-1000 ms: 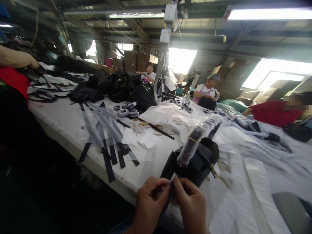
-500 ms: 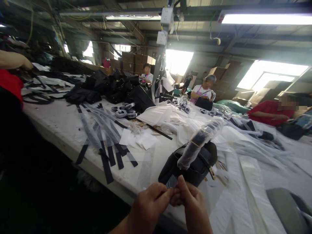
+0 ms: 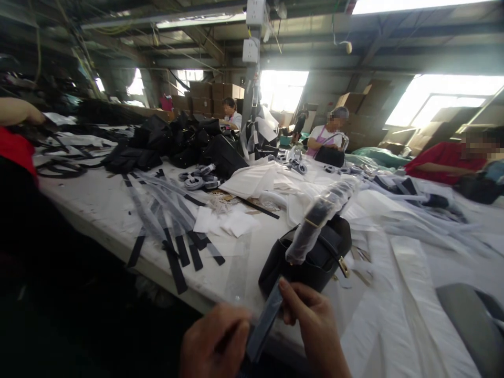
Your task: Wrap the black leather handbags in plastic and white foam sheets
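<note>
My right hand (image 3: 315,320) pinches a dark strap in a clear plastic sleeve (image 3: 264,326) between thumb and fingers. The strap slants down and left, its lower part over the table's near edge. Beside it, my left hand (image 3: 214,338) is curled and partly blurred. Whatever its fingers may grip is hidden. Just beyond my hands lies a black handbag (image 3: 275,262) on the table, with a gold-coloured clasp (image 3: 344,266) on its right side. Its upright handle (image 3: 311,226) is wrapped in clear plastic.
Several sleeved black straps (image 3: 175,262) lie left on the white table (image 3: 98,210). White sheets (image 3: 252,178), coiled straps (image 3: 195,181) and a heap of black bags (image 3: 189,136) are farther back. A grey object (image 3: 464,320) stands at right. A person's red sleeve (image 3: 18,157) shows at left; others work across the table.
My hands have moved apart, the left going left and down. More of the sleeved strap now shows between them. The view has shifted slightly.
</note>
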Demonstrator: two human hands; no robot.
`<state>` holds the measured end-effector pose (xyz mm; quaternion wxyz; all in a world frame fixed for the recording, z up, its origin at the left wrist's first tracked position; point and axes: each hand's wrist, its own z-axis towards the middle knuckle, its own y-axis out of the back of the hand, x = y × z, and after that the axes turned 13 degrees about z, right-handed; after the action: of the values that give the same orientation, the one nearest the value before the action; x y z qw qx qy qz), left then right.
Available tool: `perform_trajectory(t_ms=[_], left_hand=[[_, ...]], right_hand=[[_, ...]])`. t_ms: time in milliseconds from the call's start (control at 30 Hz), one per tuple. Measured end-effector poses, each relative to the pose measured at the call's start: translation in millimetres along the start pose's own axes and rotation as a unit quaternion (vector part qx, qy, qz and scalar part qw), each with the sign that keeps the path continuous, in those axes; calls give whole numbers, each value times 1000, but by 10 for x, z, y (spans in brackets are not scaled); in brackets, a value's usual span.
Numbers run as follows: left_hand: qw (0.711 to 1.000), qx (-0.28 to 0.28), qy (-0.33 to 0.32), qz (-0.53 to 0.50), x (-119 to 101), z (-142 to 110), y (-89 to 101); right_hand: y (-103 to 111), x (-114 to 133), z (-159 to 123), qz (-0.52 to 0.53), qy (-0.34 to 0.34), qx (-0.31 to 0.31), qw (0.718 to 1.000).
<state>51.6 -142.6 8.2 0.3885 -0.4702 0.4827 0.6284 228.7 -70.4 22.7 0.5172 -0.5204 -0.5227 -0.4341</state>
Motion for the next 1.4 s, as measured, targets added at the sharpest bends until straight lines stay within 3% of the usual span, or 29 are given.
perform_trajectory(t_ms=[33, 67, 167, 233, 467, 667, 1000, 1100, 1233, 1400], left_hand=[[1000, -11, -3, 15, -32, 94, 2], [1000, 13, 1, 10, -63, 187, -24], [985, 144, 44, -82, -128, 379, -202], [968, 188, 82, -144, -153, 410, -327], [961, 162, 131, -180, -207, 391, -424], [964, 151, 139, -170, -207, 406, -443], [963, 143, 128, -191, -228, 467, -475], [963, 143, 130, -186, -201, 465, -475], [963, 152, 137, -176, -167, 436, -482], [966, 163, 120, -162, -159, 421, -521]], right_hand=[[-1, -19, 5, 2, 6, 2, 1000], [-5, -37, 11, 2, 12, 3, 1000], [-28, -67, 24, -6, 24, -4, 1000], [-41, -65, 25, -27, 35, -15, 999], [-6, 33, 19, -54, 78, -28, 995], [-14, 133, 57, -88, 62, -88, 990], [-43, 60, 32, -1, 71, -63, 996], [12, 78, 9, -55, 97, -100, 989], [89, 174, 1, -158, 160, -175, 959], [80, 198, 21, -154, 152, -87, 973]])
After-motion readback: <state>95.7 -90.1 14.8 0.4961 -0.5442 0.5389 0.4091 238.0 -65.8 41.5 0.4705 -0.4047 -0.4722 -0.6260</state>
